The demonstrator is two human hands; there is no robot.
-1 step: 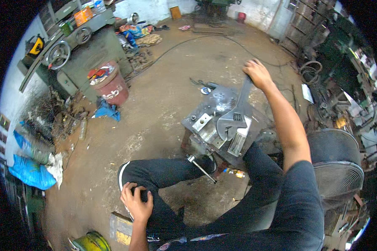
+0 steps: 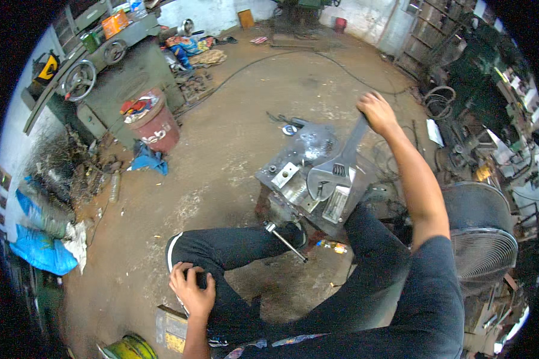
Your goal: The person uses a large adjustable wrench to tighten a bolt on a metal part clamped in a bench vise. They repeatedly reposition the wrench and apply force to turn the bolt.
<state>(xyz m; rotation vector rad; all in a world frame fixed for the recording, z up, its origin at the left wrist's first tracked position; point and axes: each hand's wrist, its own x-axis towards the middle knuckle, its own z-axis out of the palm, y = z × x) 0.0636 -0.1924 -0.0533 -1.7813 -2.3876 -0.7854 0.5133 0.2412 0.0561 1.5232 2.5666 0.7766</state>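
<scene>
The right hand [image 2: 377, 112] is closed round the handle end of a big adjustable wrench [image 2: 335, 170], arm stretched well forward; the left hand [image 2: 193, 290] rests on the knee, fingers spread and lightly curled, apparently holding nothing. The wrench slants from the right fist back toward the person, its head over a low steel bench [image 2: 320, 142], among pale metal blocks [image 2: 285, 174]; what its jaws bite on I can't make out. I'd judge the step in hand to be levering with the wrench, and another pull would call for a seated head and a firm fist. Between the hands, nearer the person, juts a sliding T-bar handle [image 2: 287, 242], with a small bottle [image 2: 332, 246] on the floor just right of it, contents unclear. Ahead of the left hand, well left of the right, a dull red bucket [image 2: 156, 131] holds crumpled rags [image 2: 139, 109] up to its rim.
</scene>
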